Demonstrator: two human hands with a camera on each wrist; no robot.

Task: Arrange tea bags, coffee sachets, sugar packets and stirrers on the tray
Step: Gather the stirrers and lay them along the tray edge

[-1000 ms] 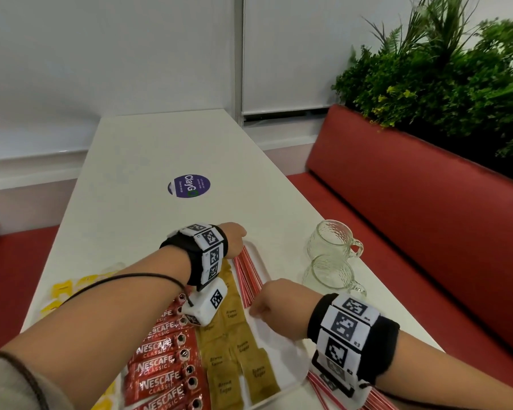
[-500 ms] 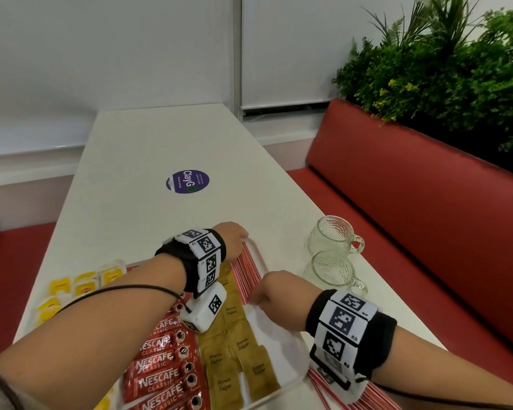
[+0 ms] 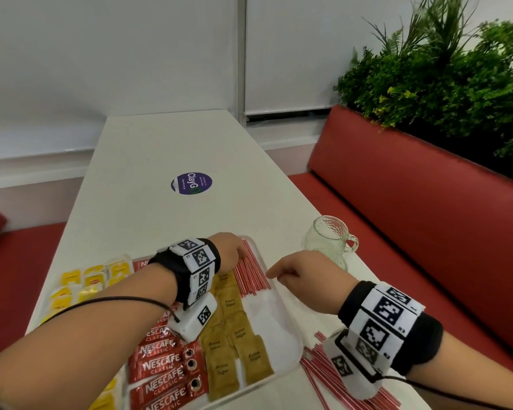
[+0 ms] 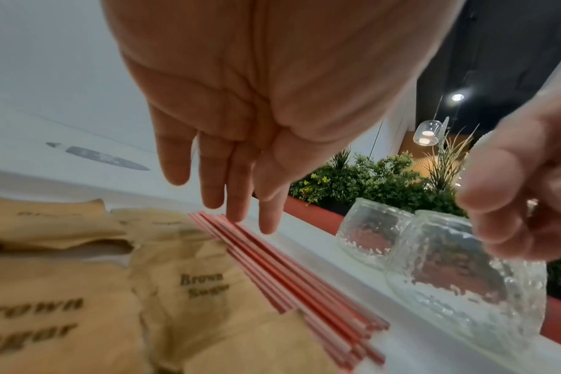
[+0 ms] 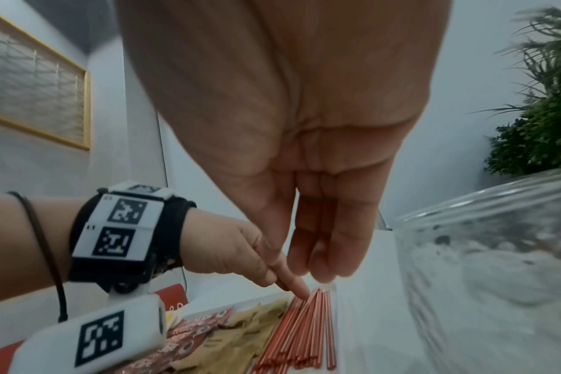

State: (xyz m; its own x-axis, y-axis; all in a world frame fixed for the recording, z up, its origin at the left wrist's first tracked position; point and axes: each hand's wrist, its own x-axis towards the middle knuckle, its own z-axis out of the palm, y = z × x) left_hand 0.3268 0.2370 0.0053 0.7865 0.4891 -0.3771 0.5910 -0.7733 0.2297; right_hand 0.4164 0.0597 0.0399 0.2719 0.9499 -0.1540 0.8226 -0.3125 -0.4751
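Note:
A white tray (image 3: 268, 319) holds red Nescafe coffee sachets (image 3: 160, 362), brown sugar packets (image 3: 228, 335) and a row of red-and-white stirrers (image 3: 252, 273) along its right side. Yellow tea bags (image 3: 86, 281) lie at the tray's left. My left hand (image 3: 239, 252) reaches across the tray, and its straight fingertips (image 4: 237, 215) touch the far end of the stirrers (image 4: 292, 281). My right hand (image 3: 293, 273) hovers beside the stirrers' near end with its fingers (image 5: 324, 253) hanging relaxed and holding nothing. More stirrers (image 3: 332, 377) lie on the table under my right wrist.
Two clear glass mugs (image 3: 329, 236) stand on the table just right of the tray, close to my right hand. A round purple sticker (image 3: 191, 184) marks the table farther back. A red bench (image 3: 412, 220) and plants run along the right.
My right hand has lifted off the stirrers' near end and drifted back and right, toward the mugs. My left hand has slid slightly nearer along the stirrers.

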